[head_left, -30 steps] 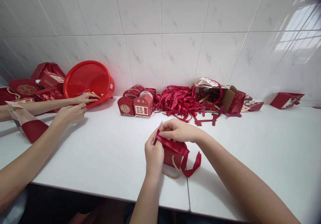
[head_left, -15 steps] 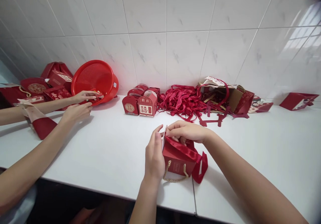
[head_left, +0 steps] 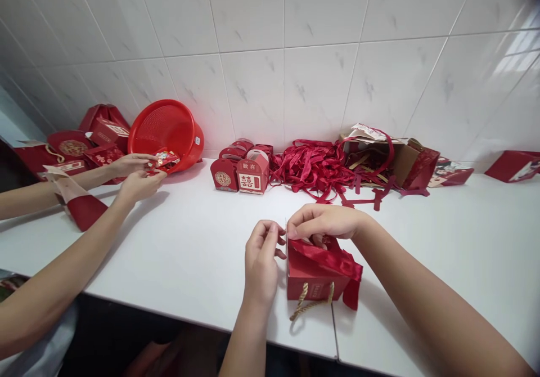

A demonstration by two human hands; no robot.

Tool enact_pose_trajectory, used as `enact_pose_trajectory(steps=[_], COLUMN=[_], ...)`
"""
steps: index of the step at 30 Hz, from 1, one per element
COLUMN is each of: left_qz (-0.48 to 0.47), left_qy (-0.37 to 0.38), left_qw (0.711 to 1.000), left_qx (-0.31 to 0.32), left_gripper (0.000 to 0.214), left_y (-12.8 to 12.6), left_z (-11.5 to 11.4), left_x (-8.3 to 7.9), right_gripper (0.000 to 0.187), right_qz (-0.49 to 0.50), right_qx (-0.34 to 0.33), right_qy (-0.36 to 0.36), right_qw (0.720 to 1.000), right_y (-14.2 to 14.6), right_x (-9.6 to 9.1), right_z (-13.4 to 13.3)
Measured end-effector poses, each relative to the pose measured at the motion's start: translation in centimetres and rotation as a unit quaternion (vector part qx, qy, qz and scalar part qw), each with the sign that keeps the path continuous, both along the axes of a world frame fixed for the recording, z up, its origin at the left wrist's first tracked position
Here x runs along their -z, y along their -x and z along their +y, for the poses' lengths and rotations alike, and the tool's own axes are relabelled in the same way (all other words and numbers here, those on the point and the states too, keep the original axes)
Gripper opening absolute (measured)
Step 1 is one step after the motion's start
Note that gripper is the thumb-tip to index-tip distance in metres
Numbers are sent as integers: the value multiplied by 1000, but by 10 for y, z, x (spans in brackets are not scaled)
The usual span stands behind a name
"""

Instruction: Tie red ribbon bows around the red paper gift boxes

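Observation:
A small red gift box (head_left: pixel 314 284) with a gold rope handle (head_left: pixel 310 308) stands on the white table in front of me. A wide red satin ribbon (head_left: pixel 329 257) runs over its top and hangs down the right side. My right hand (head_left: pixel 327 221) pinches the ribbon's end against the box's upper left edge; its other fingers curl over the top and are partly hidden. Beside the box's left side is my left hand (head_left: pixel 264 259), thumb up and fingers loosely apart, the fingertips at the box's edge.
Small red boxes (head_left: pixel 252 180), a heap of red ribbons (head_left: pixel 312 163) and an open paper bag (head_left: pixel 409 163) line the tiled wall. At left, a co-worker's hands (head_left: pixel 141 183) hold a small packet at a tipped red basket (head_left: pixel 196 152). An open red box (head_left: pixel 86 208) stands by their arm.
My left hand has come slightly away from the box's side. The box has shifted a little right in view, its rope handle swinging. The co-worker's hands have brought a packet out of the basket.

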State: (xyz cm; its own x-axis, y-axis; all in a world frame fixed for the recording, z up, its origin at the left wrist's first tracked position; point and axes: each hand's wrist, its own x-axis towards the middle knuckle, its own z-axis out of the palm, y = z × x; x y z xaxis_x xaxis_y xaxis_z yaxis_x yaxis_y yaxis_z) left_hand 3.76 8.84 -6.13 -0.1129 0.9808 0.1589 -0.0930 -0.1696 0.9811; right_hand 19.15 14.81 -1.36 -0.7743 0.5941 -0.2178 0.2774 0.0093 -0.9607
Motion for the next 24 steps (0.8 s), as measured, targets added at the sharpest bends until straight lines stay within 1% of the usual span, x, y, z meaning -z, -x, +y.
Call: enact_pose_trajectory(steps=[3, 6, 10, 13, 17, 24], left_qz=[-8, 3, 7, 1, -4, 10], left_qy=[-17, -39, -50, -50, -50, -53], left_qw=[1000, 999, 999, 999, 999, 998], left_qx=[6, 16, 14, 12, 21, 34], left_gripper=[18, 18, 14, 10, 8, 15], left_y=[-1, 0, 0, -1, -3, -2], left_z=[1, 1, -2, -3, -3, -2], left_x=[2, 4, 4, 4, 3, 6], right_gripper=[18, 23, 31, 29, 24, 28], right_qz=[12, 15, 22, 28, 24, 22], right_qx=[-13, -25, -18, -7, -14, -41], right_qy=[9, -1, 5, 18, 10, 2], right_qw=[1000, 1000, 1000, 999, 1000, 999], right_y=[-2, -2, 0, 1, 1, -1], right_x=[2, 2, 0, 0, -1, 3], right_z=[2, 2, 1, 0, 0, 3])
